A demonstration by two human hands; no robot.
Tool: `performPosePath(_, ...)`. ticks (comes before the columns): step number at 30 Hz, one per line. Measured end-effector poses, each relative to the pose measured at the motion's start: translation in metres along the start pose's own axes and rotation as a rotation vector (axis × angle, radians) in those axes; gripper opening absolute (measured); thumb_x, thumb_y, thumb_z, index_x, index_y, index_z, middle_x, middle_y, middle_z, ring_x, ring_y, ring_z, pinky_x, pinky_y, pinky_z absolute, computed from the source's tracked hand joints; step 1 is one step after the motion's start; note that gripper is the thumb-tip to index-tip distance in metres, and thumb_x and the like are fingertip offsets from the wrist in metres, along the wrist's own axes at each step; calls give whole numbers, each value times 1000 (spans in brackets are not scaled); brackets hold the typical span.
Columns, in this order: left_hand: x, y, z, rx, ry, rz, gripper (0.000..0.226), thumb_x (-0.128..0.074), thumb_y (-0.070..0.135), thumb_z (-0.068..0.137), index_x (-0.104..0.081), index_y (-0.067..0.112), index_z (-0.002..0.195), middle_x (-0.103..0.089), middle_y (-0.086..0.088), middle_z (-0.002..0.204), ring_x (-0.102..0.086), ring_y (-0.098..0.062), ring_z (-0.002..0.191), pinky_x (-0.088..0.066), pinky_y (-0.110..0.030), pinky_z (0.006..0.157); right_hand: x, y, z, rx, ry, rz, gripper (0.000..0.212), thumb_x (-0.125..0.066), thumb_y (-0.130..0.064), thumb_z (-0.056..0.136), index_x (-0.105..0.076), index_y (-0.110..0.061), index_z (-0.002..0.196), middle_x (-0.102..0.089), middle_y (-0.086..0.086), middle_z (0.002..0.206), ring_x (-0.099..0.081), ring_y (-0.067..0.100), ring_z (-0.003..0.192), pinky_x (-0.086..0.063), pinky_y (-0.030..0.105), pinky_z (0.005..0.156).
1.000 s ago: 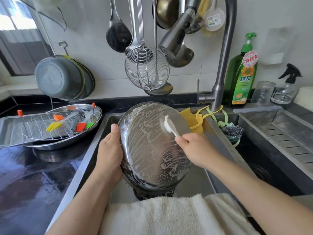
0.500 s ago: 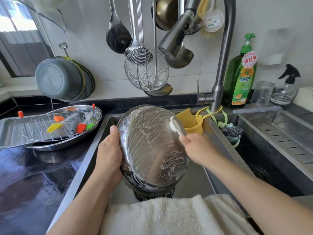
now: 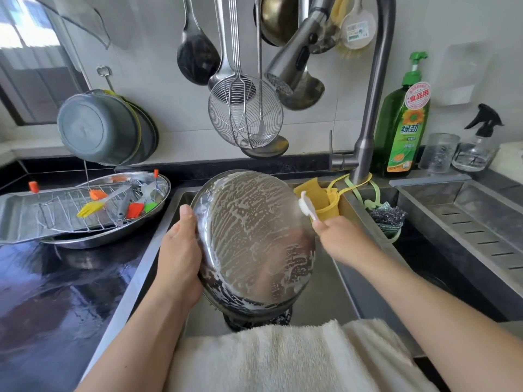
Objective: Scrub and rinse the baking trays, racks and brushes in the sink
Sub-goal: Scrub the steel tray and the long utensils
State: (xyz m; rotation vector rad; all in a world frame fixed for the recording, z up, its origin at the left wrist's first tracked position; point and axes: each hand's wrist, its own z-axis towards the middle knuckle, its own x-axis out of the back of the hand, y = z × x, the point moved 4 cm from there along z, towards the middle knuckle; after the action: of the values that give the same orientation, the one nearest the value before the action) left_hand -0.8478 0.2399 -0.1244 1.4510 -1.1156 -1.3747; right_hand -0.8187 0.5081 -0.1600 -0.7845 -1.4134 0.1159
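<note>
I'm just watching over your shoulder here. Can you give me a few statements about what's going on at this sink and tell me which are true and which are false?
1. The left hand grips the edge of a soapy steel tray held tilted over the sink. True.
2. The right hand holds a yellow sponge. False: it holds a white scrubbing brush at the tray's right rim.
3. Water is running from the faucet. False: no stream shows.
4. Coloured silicone brushes lie on a wire rack on the counter to the left. True.
5. A green dish soap bottle stands behind the sink. True.
</note>
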Motion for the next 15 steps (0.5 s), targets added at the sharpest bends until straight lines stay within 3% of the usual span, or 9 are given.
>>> performPosePath(3,3,-1,3,24,23,-31,49,-40,47,110,-74,12,102,-80,-11,96,-78,-22,82,-57,-35,75,-15,-14,-16,105,-116,-14,50,-37,-46,107,-48,-17,68,-52,0,68,-50,19,64,-35,33,58)
performPosePath(7,5,0,3,60,43,-60,51,-40,50,109,-72,11,113,-80,-10,101,-78,-23,90,-56,-37,79,-3,-4,0,-11,-77,52,49,-35,-47,107,-57,-15,78,-61,7,81,-59,26,77,-45,36,70)
performPosePath(11,6,-1,4,77,61,-90,50,-42,50,109,-73,10,111,-80,-10,98,-78,-25,88,-58,-41,83,-15,-12,-16,91,-172,-15,50,-38,-46,107,-44,-17,66,-49,3,68,-48,21,64,-31,34,59)
performPosePath(15,9,-1,7,87,107,-107,51,-42,50,109,-73,10,109,-80,-11,100,-78,-25,89,-59,-43,87,-8,-7,-6,7,-184,-29,48,-33,-41,109,-41,-18,68,-44,2,72,-45,21,68,-31,33,59)
